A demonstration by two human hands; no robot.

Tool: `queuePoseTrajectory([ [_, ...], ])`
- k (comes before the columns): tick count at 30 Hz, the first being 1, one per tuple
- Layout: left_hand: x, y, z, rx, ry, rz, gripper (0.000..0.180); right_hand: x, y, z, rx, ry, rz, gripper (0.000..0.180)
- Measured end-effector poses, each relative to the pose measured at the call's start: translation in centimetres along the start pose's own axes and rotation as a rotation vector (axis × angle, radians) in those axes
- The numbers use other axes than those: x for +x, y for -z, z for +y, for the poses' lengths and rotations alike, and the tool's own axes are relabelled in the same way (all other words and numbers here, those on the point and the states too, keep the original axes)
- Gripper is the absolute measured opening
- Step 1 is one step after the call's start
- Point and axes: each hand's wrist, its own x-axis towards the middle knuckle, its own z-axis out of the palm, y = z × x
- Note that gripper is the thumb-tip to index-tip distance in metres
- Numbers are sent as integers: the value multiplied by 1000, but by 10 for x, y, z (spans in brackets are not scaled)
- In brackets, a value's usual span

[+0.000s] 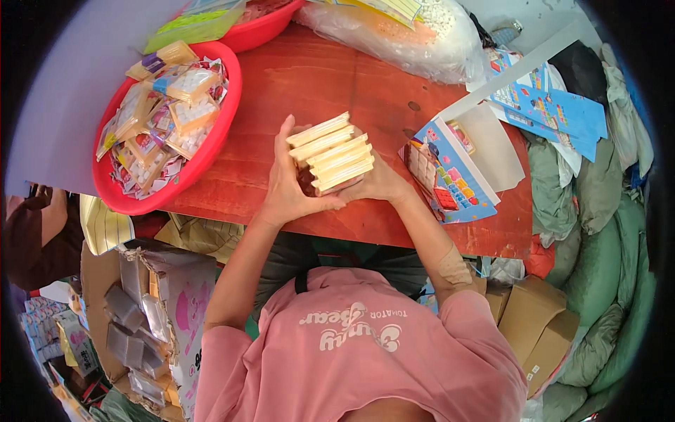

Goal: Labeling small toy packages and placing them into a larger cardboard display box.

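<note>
Between my two hands, over the red wooden table [281,84], is a stack of flat pale-yellow plastic packs [332,156] with their ridged edges facing up. My left hand [283,188] grips the stack's left side, its thumb along the near edge. From the right, my right hand [380,180] closes around the other side, most of its fingers hidden behind the packs. To the right of my hands, an open blue printed cardboard box [458,184] lies tilted with its flaps spread, and a small pack [461,136] shows inside it.
A red basin [234,98] full of similar packs stands at the left. Behind it is another red basin [264,32]. A clear bag of white pieces [394,42] lies at the back. Blue flattened boxes [552,112] and green sacks [605,281] are on the right; cartons [534,330] sit below.
</note>
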Motion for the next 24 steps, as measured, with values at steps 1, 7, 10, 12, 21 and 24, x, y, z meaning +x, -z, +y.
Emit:
queuePoseTrajectory([
  [1,1,2,0,192,-85,-58,134,-1,3,1,-65,-31,-61,125],
  [7,0,3,-14,317,-69,-104,119,13,7,25,-539,270,-137,128],
  [10,-1,2,-25,365,-50,-130,105,14,5,21,-323,124,-128,106],
  [12,-2,4,-25,410,59,-220,64,17,8,22,-505,335,-137,80],
  [21,54,-34,94,419,-543,-451,119,-99,16,-85,-398,196,440,50],
  [24,77,-74,112,-227,-267,-357,90,-172,40,-107,-278,89,709,48],
])
